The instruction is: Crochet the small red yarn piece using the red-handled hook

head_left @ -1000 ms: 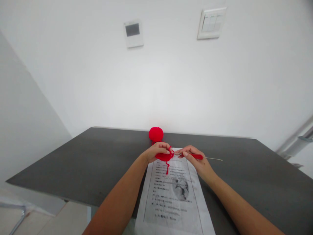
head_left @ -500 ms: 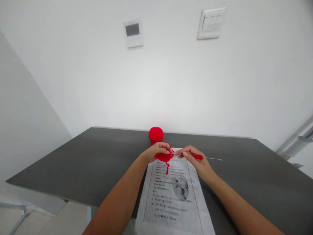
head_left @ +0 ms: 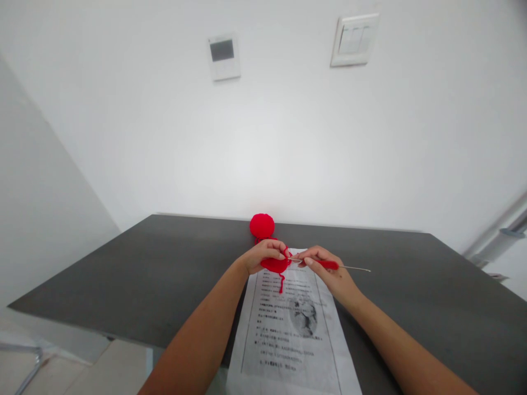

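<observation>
My left hand (head_left: 263,254) is closed around a small red crocheted piece (head_left: 276,265), from which a short yarn tail hangs down. My right hand (head_left: 327,270) pinches a crochet hook with a red handle (head_left: 329,264); its metal tip meets the red piece and its thin rear end sticks out to the right. A ball of red yarn (head_left: 262,225) sits on the dark table (head_left: 123,274) just behind my left hand, with a strand running to the work. Both hands hover over the top of a printed paper sheet (head_left: 292,329).
The printed sheet with text and a grey picture lies on the dark table and overhangs its near edge. A white wall stands right behind the table, carrying a small panel (head_left: 223,56) and a switch plate (head_left: 354,39). A metal rail (head_left: 500,238) shows at right.
Both hands and the hook have shifted very slightly left; the grip on the red piece and the hook is the same.
</observation>
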Demonstrator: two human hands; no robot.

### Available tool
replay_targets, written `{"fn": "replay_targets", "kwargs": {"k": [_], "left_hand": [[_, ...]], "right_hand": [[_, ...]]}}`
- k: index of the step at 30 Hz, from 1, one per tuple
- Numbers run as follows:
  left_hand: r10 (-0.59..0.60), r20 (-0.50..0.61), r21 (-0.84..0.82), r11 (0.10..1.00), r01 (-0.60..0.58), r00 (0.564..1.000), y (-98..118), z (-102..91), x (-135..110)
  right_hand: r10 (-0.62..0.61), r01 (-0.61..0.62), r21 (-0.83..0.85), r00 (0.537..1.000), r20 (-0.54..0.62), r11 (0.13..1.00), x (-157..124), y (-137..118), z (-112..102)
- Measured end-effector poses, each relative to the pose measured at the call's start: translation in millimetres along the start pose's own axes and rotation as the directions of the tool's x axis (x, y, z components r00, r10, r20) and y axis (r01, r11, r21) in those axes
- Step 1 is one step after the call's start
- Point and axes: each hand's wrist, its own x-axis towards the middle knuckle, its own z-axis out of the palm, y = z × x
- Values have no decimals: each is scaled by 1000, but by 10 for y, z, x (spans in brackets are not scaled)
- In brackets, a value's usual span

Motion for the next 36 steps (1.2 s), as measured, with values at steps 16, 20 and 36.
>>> {"fn": "replay_targets", "kwargs": {"k": [16,20,36], "left_hand": [[26,-1,-35,999,-26,1000,20,111,-1],[26,11,-51,998,-25,1000,-7,135,16],[3,-189,20,1000,1,982,-312,124,231]], "right_hand": [[-264,239,-249,962,-71,939,-27,68,32],[-278,261,-281,960,-19,923,-17,49,38],[-224,246,-440,969,103,863,36,254,4]]}}
